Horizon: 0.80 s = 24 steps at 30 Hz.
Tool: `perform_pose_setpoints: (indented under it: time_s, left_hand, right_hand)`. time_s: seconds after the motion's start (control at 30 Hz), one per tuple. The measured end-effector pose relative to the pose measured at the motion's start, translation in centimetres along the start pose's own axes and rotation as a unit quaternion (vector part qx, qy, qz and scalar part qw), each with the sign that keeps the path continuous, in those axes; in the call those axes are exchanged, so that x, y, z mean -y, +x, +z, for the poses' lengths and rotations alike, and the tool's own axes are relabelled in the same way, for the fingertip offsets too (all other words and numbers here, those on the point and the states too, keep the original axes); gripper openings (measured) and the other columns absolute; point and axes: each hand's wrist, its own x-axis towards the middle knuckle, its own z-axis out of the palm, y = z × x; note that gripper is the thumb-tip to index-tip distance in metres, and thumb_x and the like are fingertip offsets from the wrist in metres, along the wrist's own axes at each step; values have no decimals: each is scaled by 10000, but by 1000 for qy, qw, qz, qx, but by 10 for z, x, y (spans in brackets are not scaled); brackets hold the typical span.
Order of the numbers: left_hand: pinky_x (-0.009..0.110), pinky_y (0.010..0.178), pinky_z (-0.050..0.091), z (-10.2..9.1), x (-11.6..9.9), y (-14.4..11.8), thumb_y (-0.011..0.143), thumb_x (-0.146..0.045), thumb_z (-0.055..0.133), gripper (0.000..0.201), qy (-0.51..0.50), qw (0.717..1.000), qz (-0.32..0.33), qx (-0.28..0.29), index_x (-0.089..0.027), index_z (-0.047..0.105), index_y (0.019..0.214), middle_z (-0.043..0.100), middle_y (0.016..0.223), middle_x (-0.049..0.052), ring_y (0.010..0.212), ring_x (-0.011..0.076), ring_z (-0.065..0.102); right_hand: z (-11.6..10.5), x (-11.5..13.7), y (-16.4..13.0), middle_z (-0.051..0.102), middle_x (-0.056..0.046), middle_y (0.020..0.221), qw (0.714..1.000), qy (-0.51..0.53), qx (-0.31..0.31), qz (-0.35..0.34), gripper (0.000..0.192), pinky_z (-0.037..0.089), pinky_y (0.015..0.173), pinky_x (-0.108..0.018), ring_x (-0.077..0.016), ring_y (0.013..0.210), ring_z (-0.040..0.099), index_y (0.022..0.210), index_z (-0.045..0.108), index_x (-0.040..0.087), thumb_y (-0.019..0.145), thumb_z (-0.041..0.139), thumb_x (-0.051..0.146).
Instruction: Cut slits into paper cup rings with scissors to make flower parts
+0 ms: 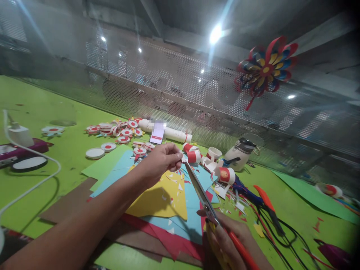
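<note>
Our left hand [163, 159] is pinched shut on a small scrap of paper [180, 162], thumb against fingertips, held in the air just above the spread of coloured sheets near the middle of the tabletop [42, 108]. Our right hand [225, 236] is closed around the red-orange handles of the scissors [201, 193], whose blades point up and away toward the scrap, the tip just beside it. From this angle we cannot tell whether the blades are parted or shut, nor whether they touch the paper.

We judge the scrap to be very light and limp: it will bend or tear under any pull, so a hold close to the cut line, as the fingertips have now, seems best. The scissors are stiff and sharp and sit firmly in the grip.

Below lie a yellow sheet [163, 200], blue and red sheets under it, and small clippings scattered over them. Toward the far edge stand red-and-white paper cups [226, 174], a cluster of round red-and-white discs [123, 131], a phone [157, 133] and a white jug [240, 152]. A paper pinwheel [266, 69] hangs on the mesh screen behind. The scrap's shape is mostly hidden by the fingers, and our right hand is cut off at the lower edge.
</note>
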Motion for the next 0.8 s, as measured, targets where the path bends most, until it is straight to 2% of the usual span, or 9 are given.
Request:
perform_pose_setpoints:
  time_s: [0.07, 0.2, 0.4, 0.8]
  left_hand:
    - [217, 494, 282, 2, 0, 0, 705, -231, 619, 166, 0, 1000, 10, -10, -137, 487, 670, 523, 561, -8, 510, 75, 454]
    - [217, 493, 278, 3, 0, 0, 698, -235, 627, 173, -5, 1000, 8, -8, -137, 488, 669, 523, 559, -7, 504, 74, 451]
    - [217, 502, 279, 0, -1, -1, 710, -214, 609, 151, 1, 1000, -3, 13, -137, 484, 673, 523, 562, -7, 500, 70, 451]
    - [222, 493, 275, -1, -4, -1, 709, -214, 598, 149, 20, 1000, -5, 21, -147, 475, 659, 515, 549, -4, 490, 74, 433]
  right_hand:
    - [1, -1, 5, 596, -43, 664, 999, 22, 21, -14, 485, 433, 470, -220, -166, 563, 553, 1034, 655, 157, 847, 423, 540]
    - [1, -1, 8, 529, -24, 618, 998, 38, 20, -47, 474, 407, 465, -216, -142, 517, 490, 1003, 663, 159, 839, 435, 540]
    - [0, -1, 7, 373, 24, 517, 998, 39, 35, -35, 452, 336, 400, -209, -120, 442, 384, 974, 663, 154, 843, 434, 521]
    - [-3, -2, 8, 362, 30, 517, 999, 2, 24, -40, 460, 313, 462, -237, -130, 461, 379, 926, 679, 165, 831, 426, 537]
